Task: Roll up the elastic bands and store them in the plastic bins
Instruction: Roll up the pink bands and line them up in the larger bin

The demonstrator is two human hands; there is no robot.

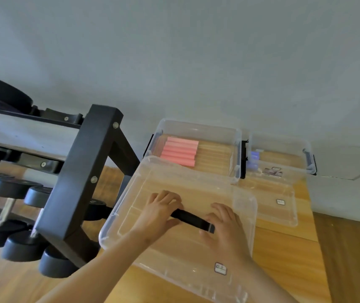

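A light wooden floor (pixel 284 259) is seen running up to a pale wall, with a black metal dumbbell rack (pixel 82 171) standing at its left side. A large clear plastic lid (pixel 196 182) is laid flat on the floor just right of the rack, its left edge close beside the rack's foot; open floor is left along its right and near edges.

Behind it, against the wall, a clear plastic bin (pixel 198 125) is set, and pink rolled bands (pixel 180 152) are lined up in its left half. A second clear bin (pixel 284 141) stands touching its right side, with pale purple rolls (pixel 253 159) at its left wall. A smaller clear lid (pixel 279 215) lies in front of that bin.

Over the large lid, a black elastic band (pixel 192 217), apparently rolled, is held with its long axis running left to right, the right end slightly nearer. Its left end is grasped by the left hand (pixel 159 213), fingers curled over it; its right end is pinched by the right hand (pixel 225 228).

Small white labels (pixel 220 268) are stuck on both lids; their writing cannot be read.
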